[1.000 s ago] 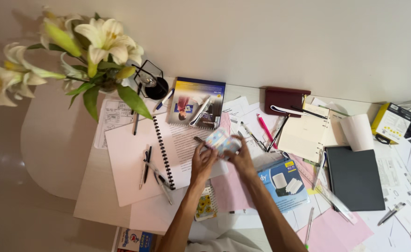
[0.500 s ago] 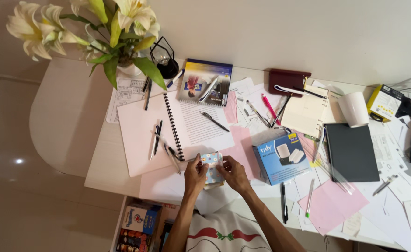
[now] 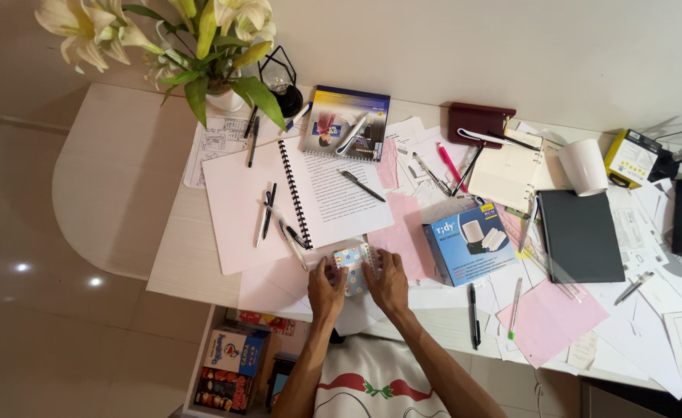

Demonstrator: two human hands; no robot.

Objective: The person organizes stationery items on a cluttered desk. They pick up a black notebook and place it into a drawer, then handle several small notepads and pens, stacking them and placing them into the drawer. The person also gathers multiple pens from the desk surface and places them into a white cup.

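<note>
Both hands sit at the near edge of the table, w/ a small patterned notepad between them. Left hand has its grip clamped on the pad's left side; right hand has its grip clamped on the right side, fingers over the top edge. Pad is pale blue w/ small dots, resting on pink paper just below the open spiral-bound notebook.

A black pen lies on the notebook's printed page; more pens lie on its pink left page. Right of the hands, nr the pad but not touching, stands a blue product box. Further right: a black folder, a white cup on its side, an open ring planner. Back left corner has a vase of white lilies. Loose papers & pens are scattered across the right half.
</note>
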